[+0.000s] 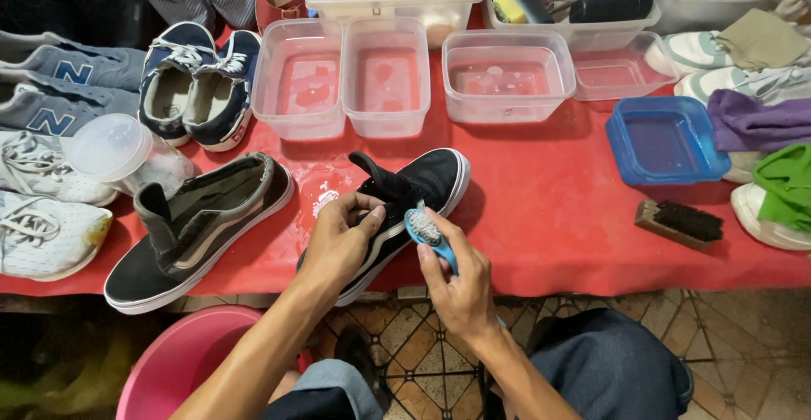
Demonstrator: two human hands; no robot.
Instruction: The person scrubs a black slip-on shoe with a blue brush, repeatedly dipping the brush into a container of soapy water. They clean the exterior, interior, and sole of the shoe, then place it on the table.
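My left hand point(340, 242) grips a black low-top shoe point(422, 182) with a white sole by its side, holding it over the front edge of the red table point(541, 209). My right hand point(454, 278) holds a small blue brush point(425, 230) with its bristle head pressed against the shoe's side, next to my left thumb. The shoe's tongue sticks up and its laces are out. Its mate, a black and grey shoe point(198, 230), lies on the table to the left.
Several clear tubs of water point(384, 78) stand behind the shoe, with a blue tub point(666, 139) at the right. A wooden brush point(680, 221), folded cloths point(760, 124) and white sneakers lie right. More sneakers point(203, 82) fill the left. A pink bucket point(186, 357) sits below.
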